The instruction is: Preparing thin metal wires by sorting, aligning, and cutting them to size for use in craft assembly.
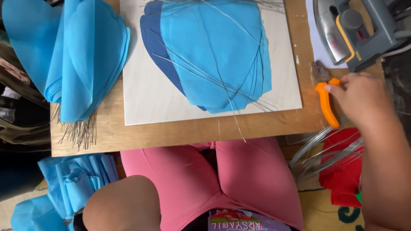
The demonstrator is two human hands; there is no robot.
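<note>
My right hand (361, 96) reaches to the right edge of the wooden table (171, 132) and closes around the orange-handled pliers (325, 105) lying there. My left arm shows only as a bare forearm or elbow (122, 205) at the bottom left; the hand itself is out of view. On a pale board (145, 98) in the middle lies a stack of light blue fabric pieces (218, 55) over a dark blue piece (156, 42), with several thin wires (227, 87) across them.
A pile of folded light blue fabric (72, 55) with wire ends sits at the table's left. A grey iron (351, 30) rests on white paper at the top right. Coiled wire (325, 152) and red cloth (344, 171) lie at the right, more blue fabric (68, 188) at the lower left.
</note>
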